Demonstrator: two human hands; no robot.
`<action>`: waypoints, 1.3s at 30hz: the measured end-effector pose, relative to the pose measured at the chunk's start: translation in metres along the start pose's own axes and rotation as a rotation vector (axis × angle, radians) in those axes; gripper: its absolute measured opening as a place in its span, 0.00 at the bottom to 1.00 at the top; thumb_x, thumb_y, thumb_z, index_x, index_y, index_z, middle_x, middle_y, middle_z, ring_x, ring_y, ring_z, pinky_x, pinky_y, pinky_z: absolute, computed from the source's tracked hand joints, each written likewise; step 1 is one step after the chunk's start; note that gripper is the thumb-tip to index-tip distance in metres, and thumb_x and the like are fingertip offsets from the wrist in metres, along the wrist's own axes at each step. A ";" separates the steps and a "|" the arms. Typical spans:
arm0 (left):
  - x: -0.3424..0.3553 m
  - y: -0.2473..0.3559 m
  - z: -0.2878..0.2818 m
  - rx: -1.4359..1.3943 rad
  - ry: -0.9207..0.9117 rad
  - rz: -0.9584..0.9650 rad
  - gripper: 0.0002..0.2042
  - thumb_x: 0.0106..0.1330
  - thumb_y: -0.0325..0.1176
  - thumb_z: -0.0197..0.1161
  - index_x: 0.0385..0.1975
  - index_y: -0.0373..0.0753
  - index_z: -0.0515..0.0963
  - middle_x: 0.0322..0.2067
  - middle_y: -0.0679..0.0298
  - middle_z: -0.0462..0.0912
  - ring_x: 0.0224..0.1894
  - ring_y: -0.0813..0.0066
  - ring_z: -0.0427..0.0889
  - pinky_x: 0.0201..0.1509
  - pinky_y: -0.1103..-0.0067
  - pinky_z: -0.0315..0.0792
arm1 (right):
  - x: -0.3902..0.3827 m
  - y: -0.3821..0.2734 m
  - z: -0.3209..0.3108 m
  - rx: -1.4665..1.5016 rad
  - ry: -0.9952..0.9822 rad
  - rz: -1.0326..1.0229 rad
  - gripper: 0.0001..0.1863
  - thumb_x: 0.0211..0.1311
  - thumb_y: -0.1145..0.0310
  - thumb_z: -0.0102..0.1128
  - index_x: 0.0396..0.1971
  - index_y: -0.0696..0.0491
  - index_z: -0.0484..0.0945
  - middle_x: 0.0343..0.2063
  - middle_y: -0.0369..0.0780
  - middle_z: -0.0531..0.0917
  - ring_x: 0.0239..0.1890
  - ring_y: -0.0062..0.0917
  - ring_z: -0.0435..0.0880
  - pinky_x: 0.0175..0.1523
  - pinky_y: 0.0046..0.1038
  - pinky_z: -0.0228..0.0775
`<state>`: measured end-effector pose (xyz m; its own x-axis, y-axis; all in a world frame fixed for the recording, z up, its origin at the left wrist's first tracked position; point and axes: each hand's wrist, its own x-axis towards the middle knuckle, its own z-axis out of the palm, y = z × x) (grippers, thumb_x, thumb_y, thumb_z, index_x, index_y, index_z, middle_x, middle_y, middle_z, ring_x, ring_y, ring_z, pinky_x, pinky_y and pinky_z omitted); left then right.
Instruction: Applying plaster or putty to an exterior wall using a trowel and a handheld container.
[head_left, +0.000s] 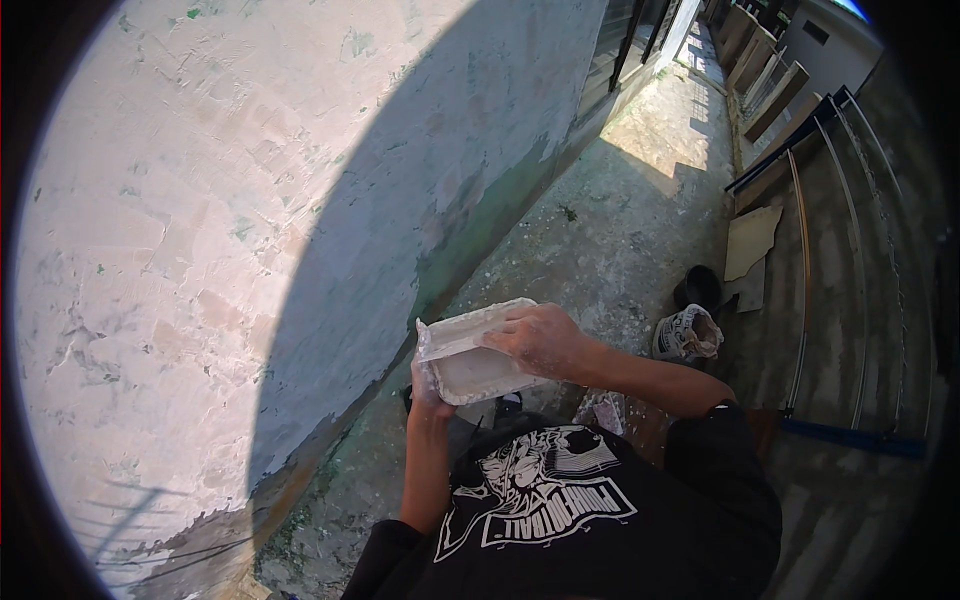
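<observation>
A pale, plaster-smeared tray (480, 378) with raised sides is held in front of my body. My left hand (428, 388) grips its left end, the fingers partly hidden behind it. Over the tray, my right hand (543, 342) is closed on a wide putty knife (458, 343), whose whitish blade lies across the inside towards the left rim. The knife's handle is covered by my fingers. Both hands carry white smears. To my left rises a wall (190, 230) with patchy white plaster over green paint, partly sunlit and partly in shadow; neither hand touches it.
A concrete walkway (570, 235) runs ahead along the wall. On its right stand a black bucket (697, 288) and a white container (688, 333). A broken board (752, 243) and a long blue metal frame (850, 438) lean by the right side. Window bars (628, 42) are farther along the wall.
</observation>
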<state>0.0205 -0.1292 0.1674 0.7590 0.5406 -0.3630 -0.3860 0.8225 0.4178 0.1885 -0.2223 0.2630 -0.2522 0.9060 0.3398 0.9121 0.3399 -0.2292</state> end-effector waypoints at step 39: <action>0.053 0.022 -0.120 0.134 0.191 0.091 0.32 0.66 0.59 0.35 0.52 0.35 0.67 0.51 0.53 0.72 0.50 0.54 0.74 0.53 0.61 0.70 | -0.014 0.119 0.151 1.970 0.721 0.749 0.20 0.61 0.76 0.50 0.54 0.58 0.64 0.49 0.40 0.74 0.50 0.24 0.74 0.55 0.29 0.67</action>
<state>-0.0108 -0.0608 0.0574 0.6063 0.6456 -0.4643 -0.3657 0.7449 0.5581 0.2521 -0.1566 0.0928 0.4277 0.8915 -0.1495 -0.7352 0.2468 -0.6314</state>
